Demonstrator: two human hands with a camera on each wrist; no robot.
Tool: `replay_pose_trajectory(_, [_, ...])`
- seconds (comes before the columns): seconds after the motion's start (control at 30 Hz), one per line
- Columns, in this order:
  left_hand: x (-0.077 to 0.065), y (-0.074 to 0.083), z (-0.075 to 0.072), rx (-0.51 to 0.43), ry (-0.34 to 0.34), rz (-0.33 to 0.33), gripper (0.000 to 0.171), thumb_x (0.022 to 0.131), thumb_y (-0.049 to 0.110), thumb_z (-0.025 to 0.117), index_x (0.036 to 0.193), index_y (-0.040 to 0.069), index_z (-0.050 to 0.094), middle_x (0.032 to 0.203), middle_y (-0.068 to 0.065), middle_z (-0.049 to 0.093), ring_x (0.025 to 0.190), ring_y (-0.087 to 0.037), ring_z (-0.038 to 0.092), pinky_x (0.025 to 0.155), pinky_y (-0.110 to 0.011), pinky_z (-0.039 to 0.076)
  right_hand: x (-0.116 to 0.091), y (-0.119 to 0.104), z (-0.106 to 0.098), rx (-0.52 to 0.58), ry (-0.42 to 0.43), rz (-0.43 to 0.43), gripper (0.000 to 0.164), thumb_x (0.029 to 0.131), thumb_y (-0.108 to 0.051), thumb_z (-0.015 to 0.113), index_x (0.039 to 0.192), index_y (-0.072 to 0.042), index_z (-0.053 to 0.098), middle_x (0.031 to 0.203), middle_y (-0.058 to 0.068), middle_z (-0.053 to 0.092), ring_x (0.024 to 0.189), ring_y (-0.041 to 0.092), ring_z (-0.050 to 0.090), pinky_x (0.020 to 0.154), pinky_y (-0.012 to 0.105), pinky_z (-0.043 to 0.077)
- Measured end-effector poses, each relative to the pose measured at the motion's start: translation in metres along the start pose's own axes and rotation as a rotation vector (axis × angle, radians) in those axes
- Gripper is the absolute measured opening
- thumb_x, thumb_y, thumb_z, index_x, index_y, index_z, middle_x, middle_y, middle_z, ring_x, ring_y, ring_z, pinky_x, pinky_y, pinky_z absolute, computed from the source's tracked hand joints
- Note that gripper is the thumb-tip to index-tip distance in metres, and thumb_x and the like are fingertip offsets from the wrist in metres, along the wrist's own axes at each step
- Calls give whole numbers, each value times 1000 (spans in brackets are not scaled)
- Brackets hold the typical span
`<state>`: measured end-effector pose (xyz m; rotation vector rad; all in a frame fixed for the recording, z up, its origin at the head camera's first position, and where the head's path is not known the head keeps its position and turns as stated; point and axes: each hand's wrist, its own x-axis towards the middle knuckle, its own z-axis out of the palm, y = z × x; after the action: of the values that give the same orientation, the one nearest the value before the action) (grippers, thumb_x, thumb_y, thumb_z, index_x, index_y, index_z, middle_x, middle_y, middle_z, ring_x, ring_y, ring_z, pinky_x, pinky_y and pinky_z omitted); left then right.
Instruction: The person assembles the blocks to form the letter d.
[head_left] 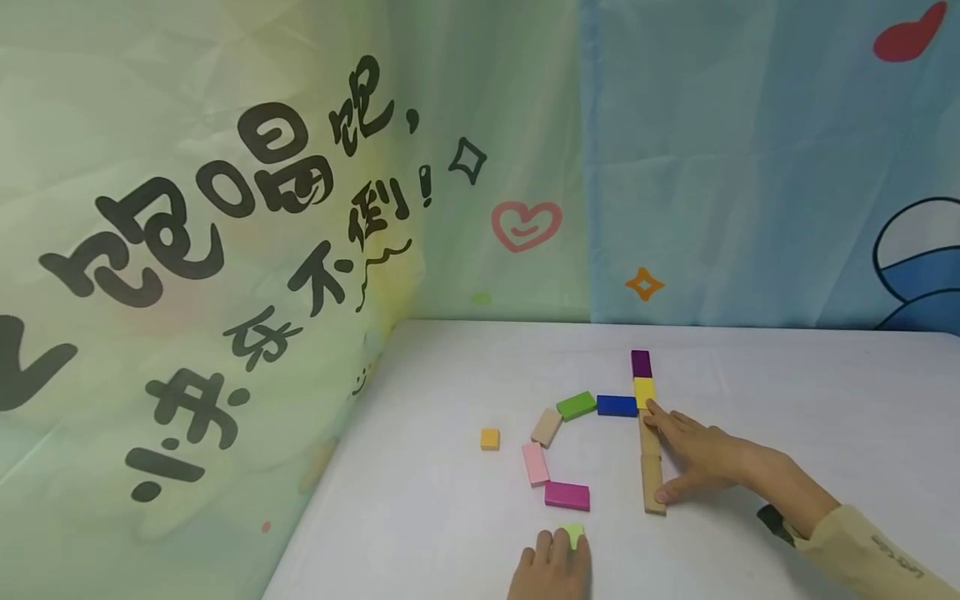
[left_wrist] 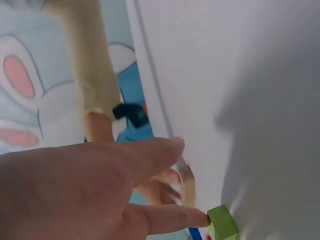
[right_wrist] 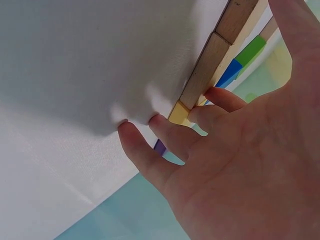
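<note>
In the head view my left hand [head_left: 551, 567] is at the near edge, touching a light green block [head_left: 574, 535]. The left wrist view has one extended fingertip against that green block [left_wrist: 223, 223], with the thumb held apart. My right hand [head_left: 705, 454] lies spread along a straight column of blocks. Its index fingertip is at the joint of a yellow block [head_left: 644, 392] and a wooden block [head_left: 649, 433]; the thumb touches the lower wooden block [head_left: 653, 485]. A purple block [head_left: 641, 364] tops the column.
Left of the column, a curve of blocks runs from blue [head_left: 617, 406] through green [head_left: 577, 406], tan [head_left: 547, 427] and pink [head_left: 536, 464] to magenta [head_left: 567, 496]. An orange-yellow block [head_left: 490, 439] lies apart on the white table [head_left: 420, 517]. Printed curtains hang behind and at left.
</note>
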<state>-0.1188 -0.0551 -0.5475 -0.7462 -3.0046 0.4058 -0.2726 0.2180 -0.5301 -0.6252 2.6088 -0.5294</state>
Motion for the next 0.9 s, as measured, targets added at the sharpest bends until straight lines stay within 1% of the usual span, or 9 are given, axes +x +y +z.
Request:
replay_pose_trajectory(0.1, [10, 17, -3, 48, 10, 25, 55, 93, 69, 51, 132, 32, 63, 115, 9, 58, 99, -6, 51, 76, -20, 47, -1, 0, 1, -6, 8, -4, 129, 67, -65, 82, 157, 1, 17, 161, 33, 19, 143, 59, 25, 103, 80, 29])
replay_pose_trajectory(0.13, [14, 21, -5, 51, -4, 29, 53, 93, 67, 52, 133, 33, 62, 117, 10, 58, 102, -5, 52, 78, -20, 47, -2, 0, 1, -8, 11, -6, 128, 68, -65, 82, 157, 1, 17, 161, 33, 20, 142, 59, 25, 102, 80, 30])
replay_pose_trajectory(0.23, [28, 30, -10, 23, -104, 23, 57, 93, 70, 50, 138, 35, 57, 124, 12, 55, 109, -4, 50, 88, -22, 48, -3, -1, 0, -12, 15, -9, 126, 68, -63, 83, 156, 1, 19, 161, 33, 19, 142, 59, 26, 102, 80, 30])
replay_pose_trajectory(0.3, [36, 33, -15, 2, -193, 17, 65, 90, 76, 46, 142, 36, 52, 130, 14, 52, 116, -4, 48, 96, -23, 47, -3, -2, -1, -15, 18, -13, 124, 68, -61, 83, 156, 1, 22, 161, 33, 18, 142, 60, 26, 102, 80, 30])
replay_pose_trajectory(0.37, [44, 33, -19, -7, -256, 8, 73, 87, 81, 43, 145, 37, 48, 136, 14, 49, 124, -4, 46, 103, -25, 45, -3, -3, -1, -20, 16, -9, 123, 68, -61, 83, 155, 1, 23, 162, 32, 17, 142, 60, 27, 102, 80, 30])
replay_pose_trajectory(0.47, [50, 30, -22, 20, -249, 11, 73, 89, 80, 43, 147, 36, 47, 144, 12, 47, 133, -7, 44, 108, -28, 43, -2, -4, -2, -21, 16, -6, 121, 68, -61, 84, 155, 0, 25, 162, 32, 17, 141, 60, 27, 102, 80, 30])
replay_pose_trajectory(0.53, [53, 28, -23, 29, -234, 9, 73, 89, 79, 43, 147, 35, 47, 144, 11, 47, 134, -8, 43, 110, -30, 41, -2, -3, -2, -23, 13, -3, 121, 68, -61, 84, 155, -1, 25, 162, 32, 18, 141, 60, 27, 102, 80, 30])
replay_pose_trajectory(0.67, [56, 25, -26, 39, -223, 11, 72, 90, 78, 43, 147, 34, 47, 143, 11, 48, 131, -8, 43, 110, -30, 40, -1, -1, 0, -26, 17, -9, 121, 68, -61, 84, 155, 0, 25, 161, 33, 18, 141, 60, 27, 101, 81, 30])
replay_pose_trajectory(0.9, [59, 23, -28, 23, -253, -6, 73, 91, 78, 40, 149, 33, 46, 148, 11, 46, 135, -9, 40, 113, -31, 38, -2, 1, -1, -5, 16, -13, 126, 68, -61, 84, 156, 1, 19, 161, 33, 20, 142, 59, 26, 102, 80, 29])
